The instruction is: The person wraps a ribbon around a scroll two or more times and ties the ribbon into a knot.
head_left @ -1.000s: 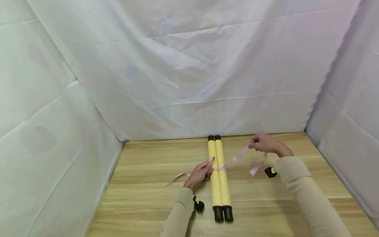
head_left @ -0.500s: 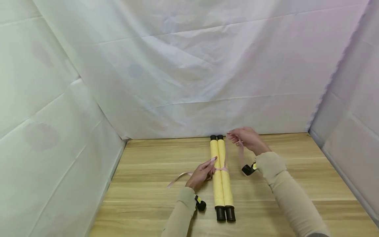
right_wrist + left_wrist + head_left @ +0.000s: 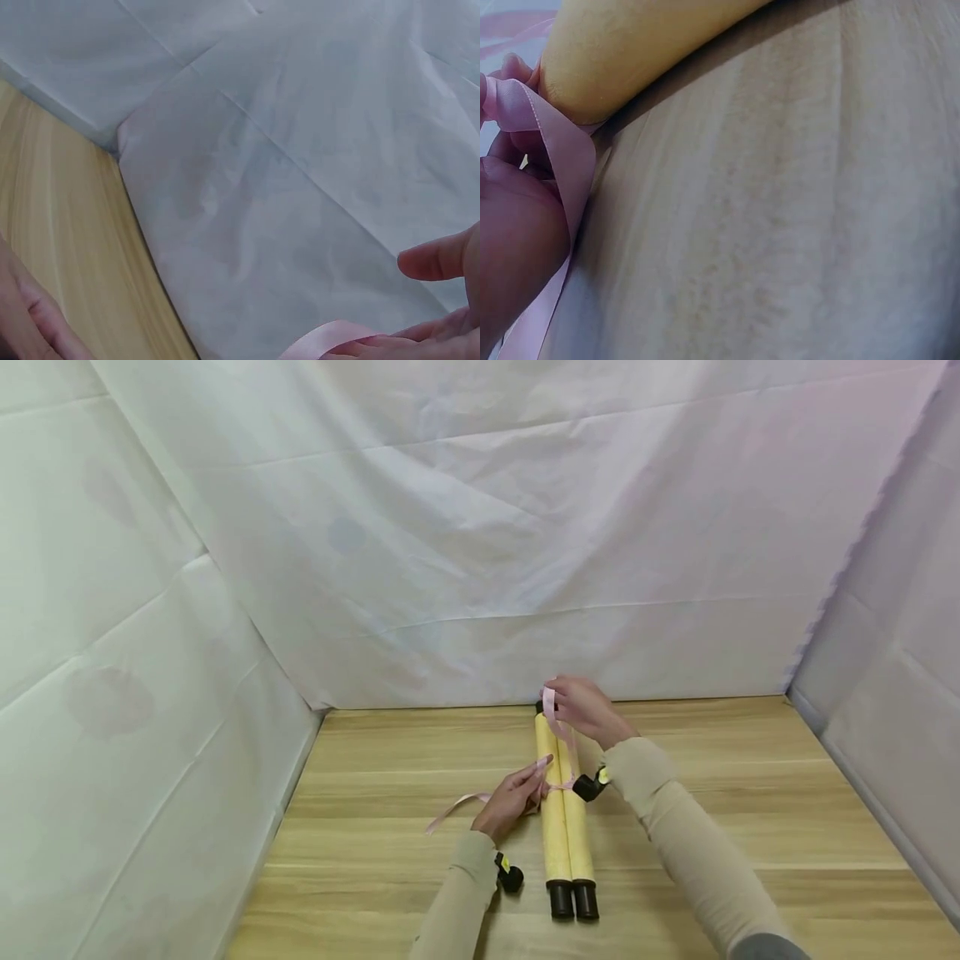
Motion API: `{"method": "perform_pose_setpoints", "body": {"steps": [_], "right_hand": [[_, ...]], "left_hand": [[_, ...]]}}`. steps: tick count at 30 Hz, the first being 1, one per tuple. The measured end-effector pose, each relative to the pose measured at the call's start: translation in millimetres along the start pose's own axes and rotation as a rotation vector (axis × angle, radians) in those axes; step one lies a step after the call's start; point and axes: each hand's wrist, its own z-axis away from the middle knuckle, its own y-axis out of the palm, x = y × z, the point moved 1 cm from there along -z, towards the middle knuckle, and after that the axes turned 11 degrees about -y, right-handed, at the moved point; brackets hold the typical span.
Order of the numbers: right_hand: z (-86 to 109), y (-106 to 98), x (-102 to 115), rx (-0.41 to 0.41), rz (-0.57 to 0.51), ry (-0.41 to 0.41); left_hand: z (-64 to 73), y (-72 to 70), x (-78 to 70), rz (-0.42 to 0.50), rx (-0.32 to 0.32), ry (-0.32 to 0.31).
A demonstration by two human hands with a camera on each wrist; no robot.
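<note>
Head view shows me pink ribbon [image 3: 551, 710] wrapped round the yellow tubes [image 3: 554, 843] on the tabletop [image 3: 405, 752]; left hand [image 3: 510, 800] pinches it beside them, right hand [image 3: 585, 705] grips it above their far ends.

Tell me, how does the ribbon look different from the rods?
The ribbon is pink; the rods are yellow and black. The ribbon is flat and bends; the rods are round and straight. Part of the ribbon is lifted; the rods lie on the table. Both are long.
</note>
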Motion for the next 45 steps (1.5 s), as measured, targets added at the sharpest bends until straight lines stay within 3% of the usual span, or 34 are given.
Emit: {"method": "perform_pose_setpoints", "body": {"steps": [6,16,20,23,29,38,45], "right_hand": [[-6.8,6.5,-18.5,0.038,-0.011,0.024],[-1.5,-10.4,-39.1,0.084,0.135,0.027],[7.9,-28.0,-46.7,0.078,0.244,-0.012],[18.7,-37.2,-55.2,0.055,0.392,-0.020],[46.2,-38.5,-76.7,0.018,0.588,-0.019],[69.7,-30.6,-110.6,0.003,0.710,-0.079],[75.8,-23.8,-119.8,0.000,0.767,-0.138]], "left_hand": [[0.5,2.4,-0.5,-0.026,-0.008,-0.012],[1.0,-1.0,0.9,-0.017,-0.012,-0.010],[0.9,-0.4,1.4,-0.007,0.002,-0.003],[1.9,-0.2,1.1,0.001,0.014,0.000],[5.8,-0.9,-2.7,-0.001,0.016,-0.028],[6.8,1.1,-10.1,0.005,0.037,-0.040],[10.2,3.0,-14.8,-0.036,0.062,-0.066]]}}
